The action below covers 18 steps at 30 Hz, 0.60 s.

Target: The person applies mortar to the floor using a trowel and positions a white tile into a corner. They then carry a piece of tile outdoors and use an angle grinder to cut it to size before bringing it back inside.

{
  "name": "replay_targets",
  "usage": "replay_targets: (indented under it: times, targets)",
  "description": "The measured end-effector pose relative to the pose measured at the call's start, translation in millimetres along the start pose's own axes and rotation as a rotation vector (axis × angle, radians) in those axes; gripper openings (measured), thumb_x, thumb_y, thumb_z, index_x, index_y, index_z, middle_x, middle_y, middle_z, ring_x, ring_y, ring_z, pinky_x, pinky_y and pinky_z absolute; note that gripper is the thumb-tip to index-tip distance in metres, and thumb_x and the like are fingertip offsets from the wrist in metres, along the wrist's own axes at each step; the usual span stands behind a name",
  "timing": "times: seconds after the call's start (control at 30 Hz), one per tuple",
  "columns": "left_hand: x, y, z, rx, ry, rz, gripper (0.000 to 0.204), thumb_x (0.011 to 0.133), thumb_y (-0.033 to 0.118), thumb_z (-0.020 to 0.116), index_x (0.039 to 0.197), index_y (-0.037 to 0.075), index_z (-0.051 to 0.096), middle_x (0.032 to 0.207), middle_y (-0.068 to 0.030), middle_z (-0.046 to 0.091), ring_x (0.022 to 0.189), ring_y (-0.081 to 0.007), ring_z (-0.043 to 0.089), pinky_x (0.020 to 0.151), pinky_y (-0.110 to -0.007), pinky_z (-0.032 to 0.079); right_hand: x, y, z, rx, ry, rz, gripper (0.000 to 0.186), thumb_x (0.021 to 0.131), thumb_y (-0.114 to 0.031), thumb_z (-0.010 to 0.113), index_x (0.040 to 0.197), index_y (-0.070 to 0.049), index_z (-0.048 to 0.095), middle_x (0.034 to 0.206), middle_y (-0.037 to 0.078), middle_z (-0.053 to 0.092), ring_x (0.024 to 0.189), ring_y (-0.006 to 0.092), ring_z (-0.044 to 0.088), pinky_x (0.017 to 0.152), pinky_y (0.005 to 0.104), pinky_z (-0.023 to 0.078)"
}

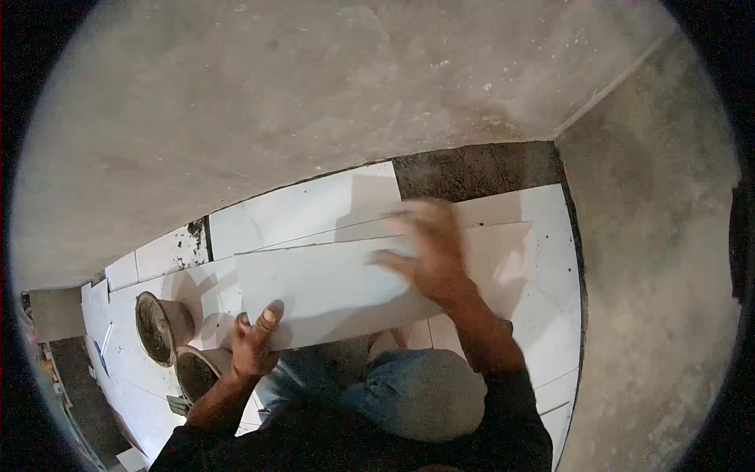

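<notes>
Your L hand point(255, 348) grips rect. white tile point(322, 287) at near-L corner, thumb on top; your R hand point(432, 253) blurred, fingers wide over it, contact unclear

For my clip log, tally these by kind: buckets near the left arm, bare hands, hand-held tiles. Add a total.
Buckets: 2
Bare hands, left hand and right hand: 2
White hand-held tile: 1
Total: 5

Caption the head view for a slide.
Left hand gripping a white rectangular tile, right hand blurred over it, untiled strip along the wall beyond.
</notes>
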<state>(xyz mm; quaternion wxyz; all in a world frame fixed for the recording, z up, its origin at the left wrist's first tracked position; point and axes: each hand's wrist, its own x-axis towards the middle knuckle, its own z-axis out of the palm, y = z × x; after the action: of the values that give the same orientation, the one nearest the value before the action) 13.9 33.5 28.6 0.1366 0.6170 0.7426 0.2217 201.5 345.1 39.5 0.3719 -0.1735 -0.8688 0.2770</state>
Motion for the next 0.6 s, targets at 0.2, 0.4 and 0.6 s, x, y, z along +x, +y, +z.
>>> replay_targets:
  times: [0.2, 0.4, 0.6]
  targets:
    - [49.7, -6.6, 55.4, -0.401, 0.02, -0.47, 0.061, 0.085, 0.041, 0.066, 0.127, 0.001, 0.046, 0.115, -0.0118, 0.057, 0.101, -0.0262, 0.055, 0.085, -0.042, 0.046, -165.0, 38.9, -63.2, 0.088, 1.102, 1.343, 0.04, 0.097, -0.033, 0.048, 0.122, -0.002, 0.045, 0.103, 0.008, 0.053, 0.078, 0.0152, 0.052, 0.061, 0.0261, 0.047]
    - [131.4, -46.1, 128.1, -1.64, -0.096, -0.921, 0.077, 0.083, 0.025, 0.069, 0.142, 0.001, 0.025, 0.126, -0.0244, 0.053, 0.107, -0.0357, 0.059, 0.083, -0.048, 0.047, -142.0, 121.0, -34.2, 0.99, 0.896, 1.214, 0.03, 0.094, -0.035, 0.053, 0.097, -0.005, 0.054, 0.077, 0.007, 0.053, 0.057, 0.0152, 0.048, 0.049, 0.0309, 0.039]
    - [189.2, -92.8, 212.4, 0.121, -0.081, 0.243, 0.067, 0.081, 0.012, 0.067, 0.136, 0.002, 0.031, 0.106, -0.0255, 0.057, 0.094, -0.0397, 0.06, 0.072, -0.046, 0.049, -131.6, 246.1, -15.5, 0.828, 0.734, 1.182, 0.031, 0.092, -0.038, 0.057, 0.087, -0.008, 0.05, 0.061, -0.001, 0.046, 0.05, 0.0102, 0.043, 0.045, 0.0254, 0.035]
